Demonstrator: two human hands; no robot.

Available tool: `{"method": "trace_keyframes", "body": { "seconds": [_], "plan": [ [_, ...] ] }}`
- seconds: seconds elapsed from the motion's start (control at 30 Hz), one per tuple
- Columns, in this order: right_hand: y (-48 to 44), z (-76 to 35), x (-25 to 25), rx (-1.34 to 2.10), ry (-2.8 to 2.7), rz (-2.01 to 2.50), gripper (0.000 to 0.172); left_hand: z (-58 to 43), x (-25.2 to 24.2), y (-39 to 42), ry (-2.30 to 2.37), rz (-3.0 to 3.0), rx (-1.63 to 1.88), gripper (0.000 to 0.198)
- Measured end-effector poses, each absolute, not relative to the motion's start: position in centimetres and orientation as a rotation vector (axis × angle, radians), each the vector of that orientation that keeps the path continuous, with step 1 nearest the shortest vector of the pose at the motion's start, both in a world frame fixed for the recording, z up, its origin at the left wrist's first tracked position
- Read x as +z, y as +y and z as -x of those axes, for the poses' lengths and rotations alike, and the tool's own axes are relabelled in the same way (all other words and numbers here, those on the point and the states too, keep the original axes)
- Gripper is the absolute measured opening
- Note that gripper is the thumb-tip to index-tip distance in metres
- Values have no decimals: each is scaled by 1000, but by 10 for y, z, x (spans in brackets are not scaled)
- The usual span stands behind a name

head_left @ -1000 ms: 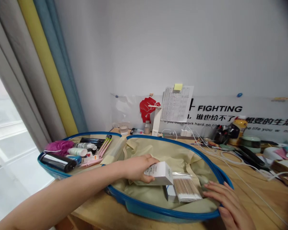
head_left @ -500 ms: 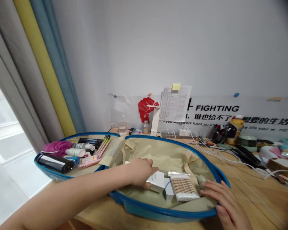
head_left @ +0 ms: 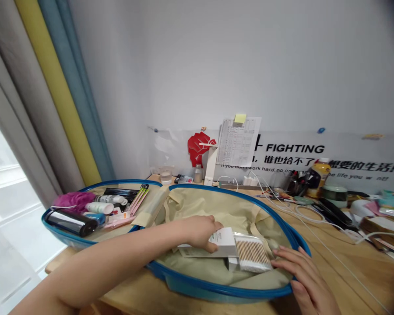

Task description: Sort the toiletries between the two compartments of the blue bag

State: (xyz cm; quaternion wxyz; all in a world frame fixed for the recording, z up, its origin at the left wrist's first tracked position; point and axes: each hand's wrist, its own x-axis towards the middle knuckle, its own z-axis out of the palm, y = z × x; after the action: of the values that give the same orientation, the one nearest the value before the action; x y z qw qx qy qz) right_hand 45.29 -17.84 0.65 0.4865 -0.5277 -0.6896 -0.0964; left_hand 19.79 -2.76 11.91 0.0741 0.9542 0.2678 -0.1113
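Note:
In the head view, my left hand (head_left: 202, 234) is closed over a white box (head_left: 226, 243) inside the right half of an open blue suitcase (head_left: 223, 289) with beige lining. The box's right end meets a clear pack of cotton swabs (head_left: 253, 253). Under these two, another white box (head_left: 233, 264) shows only in part. My right hand (head_left: 310, 278) rests across the suitcase's right rim, its fingers stretched inward to the edge of the swab pack and holding nothing.
Toiletries fill the suitcase's left half: a black bottle (head_left: 72, 223), a purple mesh puff (head_left: 72, 201) and pink-handled toothbrushes (head_left: 139, 199). Behind stand a white lamp (head_left: 210, 165) and a power strip (head_left: 239, 184). White cables (head_left: 310, 216) and a yellow bottle (head_left: 318, 177) lie right.
The white box under my left hand has shifted right and up, now overlapping the lower box beside the swabs. My right hand stays at the rim. The view has shifted slightly.

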Motion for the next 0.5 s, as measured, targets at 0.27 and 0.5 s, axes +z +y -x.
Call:
{"method": "trace_keyframes", "body": {
  "seconds": [0.27,0.5],
  "plan": [
    [-179,-448,10,-253,-1682,1274,40,-182,111,-24,795,-2862,-418,62],
    [-179,-444,11,-218,-1654,1233,37,-190,97,-27,846,-2873,-441,60]
  ]
}}
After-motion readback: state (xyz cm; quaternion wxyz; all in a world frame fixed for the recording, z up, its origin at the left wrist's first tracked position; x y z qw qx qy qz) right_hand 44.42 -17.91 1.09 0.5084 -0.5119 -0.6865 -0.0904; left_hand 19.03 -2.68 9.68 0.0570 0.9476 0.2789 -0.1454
